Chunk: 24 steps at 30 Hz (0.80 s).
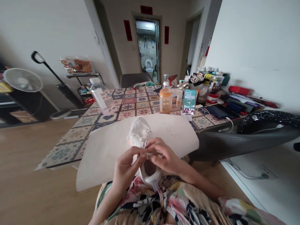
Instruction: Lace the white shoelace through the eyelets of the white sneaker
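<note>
Now | your left hand [127, 167] and right hand [165, 156] grasp the laces of a white sneaker [140, 132]; the sneaker sits over a white paper sheet [105, 156]; patterned tablecloth [70, 147] beneath.

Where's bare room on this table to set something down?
Bare paper on the white sheet, right of the white sneaker, below the phone. Tablecloth shows between the clear plastic package and the orange drink bottle. Crowded: far right, dark devices and jars.
</note>
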### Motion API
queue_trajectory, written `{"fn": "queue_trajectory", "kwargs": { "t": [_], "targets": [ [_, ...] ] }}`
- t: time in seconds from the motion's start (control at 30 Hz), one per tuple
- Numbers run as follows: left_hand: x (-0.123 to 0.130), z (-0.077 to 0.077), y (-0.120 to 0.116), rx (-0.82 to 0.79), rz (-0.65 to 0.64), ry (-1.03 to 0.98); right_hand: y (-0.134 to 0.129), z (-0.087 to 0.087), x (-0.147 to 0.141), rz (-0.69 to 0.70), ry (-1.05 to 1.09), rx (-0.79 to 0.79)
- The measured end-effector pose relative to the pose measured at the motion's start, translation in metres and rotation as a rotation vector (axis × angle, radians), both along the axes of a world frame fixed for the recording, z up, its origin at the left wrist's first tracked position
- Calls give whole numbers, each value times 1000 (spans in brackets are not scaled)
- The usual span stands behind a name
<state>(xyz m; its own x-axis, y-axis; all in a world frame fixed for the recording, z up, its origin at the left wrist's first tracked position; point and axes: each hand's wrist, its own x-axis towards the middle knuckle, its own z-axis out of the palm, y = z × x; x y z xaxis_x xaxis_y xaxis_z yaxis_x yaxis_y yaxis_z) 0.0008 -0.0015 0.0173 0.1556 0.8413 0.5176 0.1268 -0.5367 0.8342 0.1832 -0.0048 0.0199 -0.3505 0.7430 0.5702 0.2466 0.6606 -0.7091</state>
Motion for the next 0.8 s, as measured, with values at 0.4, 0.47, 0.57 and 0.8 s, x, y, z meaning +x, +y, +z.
{"fn": "queue_trajectory", "kwargs": {
  "t": [0.4, 0.47, 0.57, 0.8],
  "targets": [
    [-2, 2, 6, -181, -65, -94, 0, 1, -3, -186, -84, 625],
    [-3, 4, 10, -136, -74, -65, 2, 3, 1, -150, -72, 633],
    [-5, 7, 19, -77, -75, -21, 3, 8, 9, -32, -112, 623],
    [-13, 3, 37, -114, -25, 16, 1, 16, 23, 63, -186, 565]
  ]
}}
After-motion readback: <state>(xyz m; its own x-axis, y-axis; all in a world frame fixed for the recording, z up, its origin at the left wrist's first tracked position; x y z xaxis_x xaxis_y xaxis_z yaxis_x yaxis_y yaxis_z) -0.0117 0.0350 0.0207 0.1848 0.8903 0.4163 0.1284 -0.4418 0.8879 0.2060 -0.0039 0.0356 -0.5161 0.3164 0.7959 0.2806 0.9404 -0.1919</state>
